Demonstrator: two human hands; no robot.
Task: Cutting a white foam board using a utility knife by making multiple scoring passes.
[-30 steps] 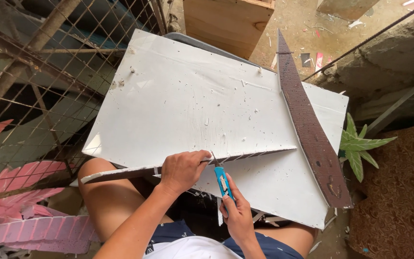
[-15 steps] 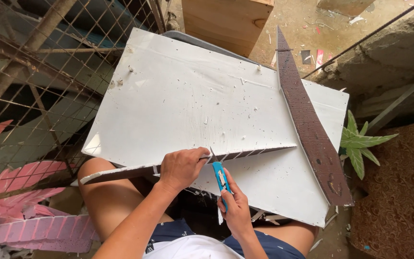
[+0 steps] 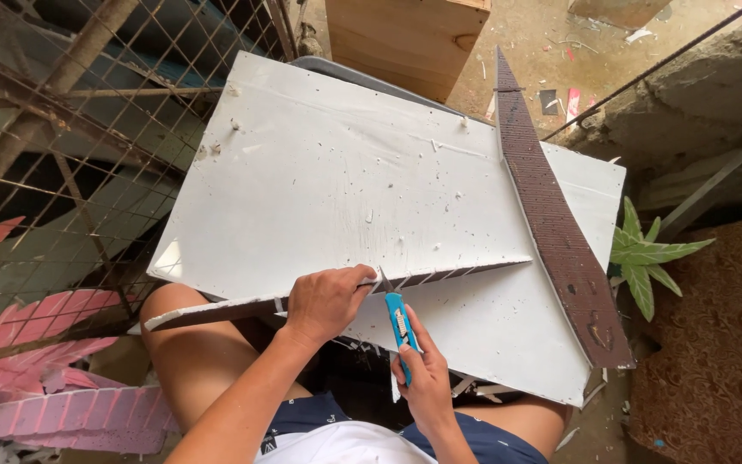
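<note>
Since a second ago the blue utility knife [image 3: 398,322], gripped in the right hand [image 3: 427,385], has crept slightly leftward along the ribbed strip [image 3: 337,296] lying on the white board [image 3: 345,180], the left hand [image 3: 326,302] clenched around that strip.

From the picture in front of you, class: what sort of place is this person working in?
Probably an informal outdoor craft yard. A dirt floor littered with scraps, rusty wire mesh and a wooden crate surround the white board resting on the person's lap.
</note>
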